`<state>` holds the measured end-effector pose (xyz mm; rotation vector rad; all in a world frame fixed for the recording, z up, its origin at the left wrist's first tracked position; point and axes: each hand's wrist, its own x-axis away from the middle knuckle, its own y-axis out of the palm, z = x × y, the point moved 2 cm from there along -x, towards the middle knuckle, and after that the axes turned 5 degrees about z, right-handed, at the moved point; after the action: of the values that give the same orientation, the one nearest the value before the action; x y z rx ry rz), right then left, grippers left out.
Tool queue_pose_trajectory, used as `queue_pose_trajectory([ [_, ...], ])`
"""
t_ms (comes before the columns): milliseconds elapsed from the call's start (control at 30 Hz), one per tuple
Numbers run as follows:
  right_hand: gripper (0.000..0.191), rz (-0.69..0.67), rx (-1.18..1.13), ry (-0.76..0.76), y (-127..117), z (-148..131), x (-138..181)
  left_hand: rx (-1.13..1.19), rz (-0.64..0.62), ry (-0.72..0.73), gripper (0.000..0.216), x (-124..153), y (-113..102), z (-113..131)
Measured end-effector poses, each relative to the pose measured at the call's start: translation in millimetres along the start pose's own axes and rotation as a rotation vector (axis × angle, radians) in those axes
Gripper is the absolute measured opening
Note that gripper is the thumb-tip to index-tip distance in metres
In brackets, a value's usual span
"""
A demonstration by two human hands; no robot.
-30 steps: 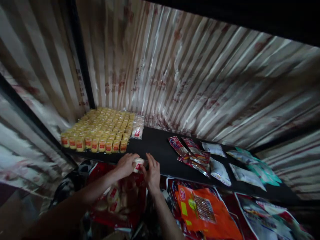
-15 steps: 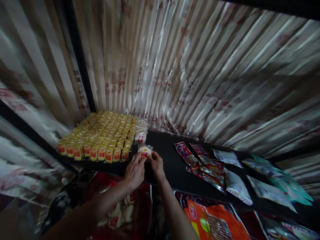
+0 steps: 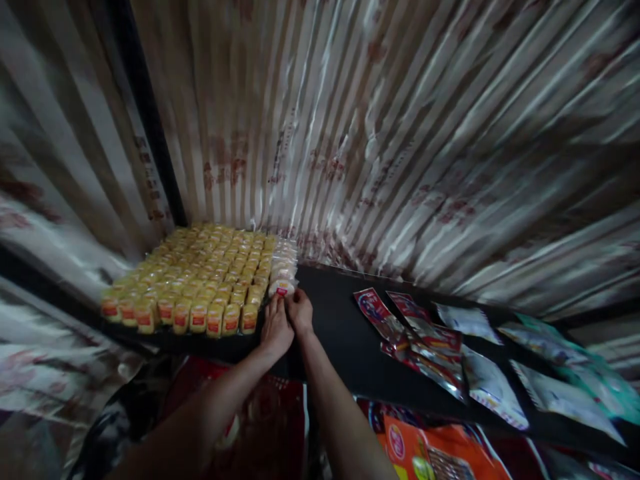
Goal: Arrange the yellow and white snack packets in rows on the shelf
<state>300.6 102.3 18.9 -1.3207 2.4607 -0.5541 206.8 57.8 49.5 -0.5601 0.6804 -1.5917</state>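
On the shelf (image 3: 335,333), hands (image 3: 277,330) have moved the white packet (image 3: 282,289) back.

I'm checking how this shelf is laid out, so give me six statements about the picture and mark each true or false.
1. The left hand and right hand are both at the front white packet. True.
2. The hands are spread wide apart. False: they are close together.
3. The yellow packets stand in rows to the left of the row of white packets. True.
4. The white packets outnumber the yellow packets. False: there are far more yellow ones.
5. The red packets lie on the black shelf, right of the hands. True.
6. The red packets touch the white ones. False: bare shelf lies between them.
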Motion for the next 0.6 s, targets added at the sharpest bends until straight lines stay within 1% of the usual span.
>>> queue_pose_trajectory([
  [133,0.037,0.024,0.082,-0.019,2.9,-2.8,-1.6,0.024,0.032,0.012,0.061,-7.9,7.1,-7.4],
  [267,0.04,0.017,0.033,-0.064,7.1,-7.9,-4.9,0.053,0.064,0.016,0.059,-15.2,11.6,-11.8],
  [367,0.041,0.017,0.029,-0.057,10.2,-10.4,-7.3,0.062,0.085,0.031,0.057,-18.4,13.3,-13.9],
  [500,0.042,0.103,0.05,-0.071,11.1,-11.2,-7.7,0.075,0.108,0.047,0.054,-19.3,13.8,-17.2],
  [600,0.041,0.123,0.056,-0.099,11.8,-9.4,-7.9,0.081,0.137,0.053,0.054,-20.3,14.4,-18.6],
])
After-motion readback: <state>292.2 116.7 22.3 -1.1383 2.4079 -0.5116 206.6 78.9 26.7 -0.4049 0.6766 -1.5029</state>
